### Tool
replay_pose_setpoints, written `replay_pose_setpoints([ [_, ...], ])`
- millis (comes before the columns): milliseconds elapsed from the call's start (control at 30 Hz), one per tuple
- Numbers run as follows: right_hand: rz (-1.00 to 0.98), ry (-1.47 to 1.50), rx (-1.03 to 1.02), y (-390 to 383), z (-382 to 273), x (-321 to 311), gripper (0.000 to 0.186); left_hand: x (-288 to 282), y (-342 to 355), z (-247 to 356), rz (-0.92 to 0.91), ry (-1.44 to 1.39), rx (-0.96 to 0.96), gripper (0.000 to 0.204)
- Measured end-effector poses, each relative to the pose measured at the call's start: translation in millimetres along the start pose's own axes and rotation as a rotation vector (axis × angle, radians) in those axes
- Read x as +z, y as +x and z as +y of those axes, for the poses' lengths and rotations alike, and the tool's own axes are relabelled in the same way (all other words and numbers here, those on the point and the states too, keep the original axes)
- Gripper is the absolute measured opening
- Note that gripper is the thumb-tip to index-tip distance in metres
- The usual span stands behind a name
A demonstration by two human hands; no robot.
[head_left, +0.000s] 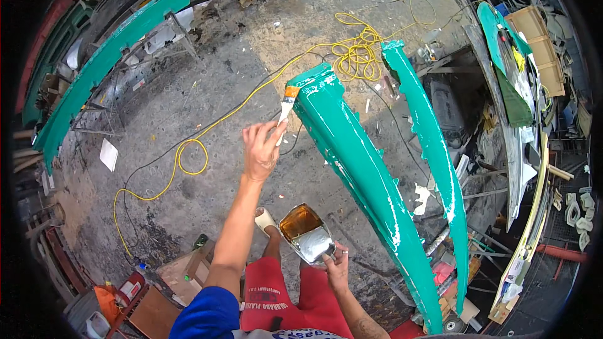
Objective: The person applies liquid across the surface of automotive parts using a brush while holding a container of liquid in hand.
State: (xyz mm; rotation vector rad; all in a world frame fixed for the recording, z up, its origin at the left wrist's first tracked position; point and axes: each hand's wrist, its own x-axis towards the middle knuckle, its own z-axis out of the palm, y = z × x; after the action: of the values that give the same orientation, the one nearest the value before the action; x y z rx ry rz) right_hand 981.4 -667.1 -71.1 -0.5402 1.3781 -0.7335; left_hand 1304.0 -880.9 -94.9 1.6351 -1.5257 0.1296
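Note:
My left hand [260, 150] is closed around the pale handle of a paintbrush [287, 105]. The brush's orange-brown bristle end meets the far left corner of a long green moulded panel [358, 144]. This panel is glossy, with white streaks and ragged edges, and runs diagonally toward me. Low in front of my legs, my right hand [338, 268] grips the edge of an open container [312, 243]. Amber liquid shows in its far part, and a silvery surface in the near part. The brush's lower handle is partly hidden by my fingers.
A narrower green panel [433, 132] stands to the right, and a curved green one [135, 28] arches at the far left. Yellow cable [355, 56] lies coiled on the stained concrete floor [232, 81]. Scrap and boards [537, 44] crowd the right side.

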Motion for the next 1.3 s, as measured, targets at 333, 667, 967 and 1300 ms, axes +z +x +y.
replay_pose_setpoints([
  [333,0.010,-0.082,0.064,-3,5,-24,0.059,46,-46,-1,-0.066,0.025,-0.114,0.056],
  [667,-0.072,-0.088,0.065,3,-1,-43,0.060,51,-16,19,0.363,-0.427,-0.618,0.017],
  [967,-0.140,-0.196,0.055,0,-9,-71,0.063,31,38,45,0.348,-0.676,-0.775,0.021],
  [1300,-0.211,-0.224,0.040,-4,-17,-88,0.061,40,21,27,0.304,-0.368,-0.675,0.020],
])
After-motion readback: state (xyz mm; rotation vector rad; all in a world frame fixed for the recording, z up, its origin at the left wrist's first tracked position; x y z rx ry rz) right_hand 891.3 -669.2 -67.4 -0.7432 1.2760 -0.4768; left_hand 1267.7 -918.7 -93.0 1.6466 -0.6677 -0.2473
